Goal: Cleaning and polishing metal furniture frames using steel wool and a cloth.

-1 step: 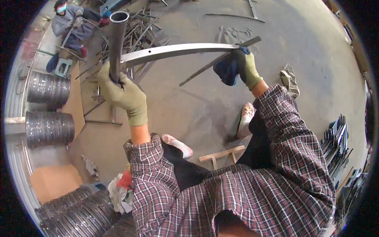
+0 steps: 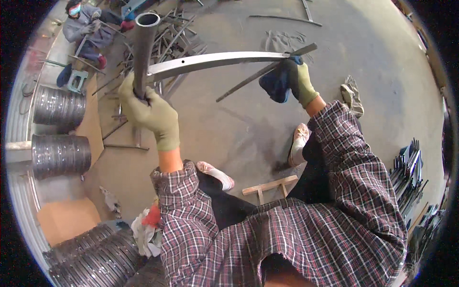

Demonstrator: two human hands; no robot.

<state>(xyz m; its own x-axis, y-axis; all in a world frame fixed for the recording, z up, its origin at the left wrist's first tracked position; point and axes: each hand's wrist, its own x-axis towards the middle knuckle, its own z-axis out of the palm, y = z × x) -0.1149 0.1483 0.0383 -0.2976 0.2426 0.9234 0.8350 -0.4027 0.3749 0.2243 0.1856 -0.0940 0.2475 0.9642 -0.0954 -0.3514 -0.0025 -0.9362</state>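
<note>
A welded metal frame point(image 2: 215, 59) is held up across the space in front of me. It has an open-ended round tube point(image 2: 145, 48) at its left end. A pale, slightly curved bar with a small hole runs right from the tube to a thin, slanted crosspiece point(image 2: 253, 76). My left hand point(image 2: 153, 115), in a yellow-green glove, is wrapped round the lower tube. My right hand point(image 2: 302, 82), gloved the same way with darkened fingers, is closed at the joint of bar and crosspiece, a dark blue cloth point(image 2: 275, 85) bunched in it. Its fingertips are partly hidden.
A tangled heap of metal pieces point(image 2: 179, 36) lies beyond the tube. At the far left a masked person point(image 2: 86, 31) sits handling metal rods. Coiled dark rings point(image 2: 61, 155) stand at left. A wooden stool point(image 2: 270, 185) is between my feet; black metal bars point(image 2: 409, 167) are stacked at right.
</note>
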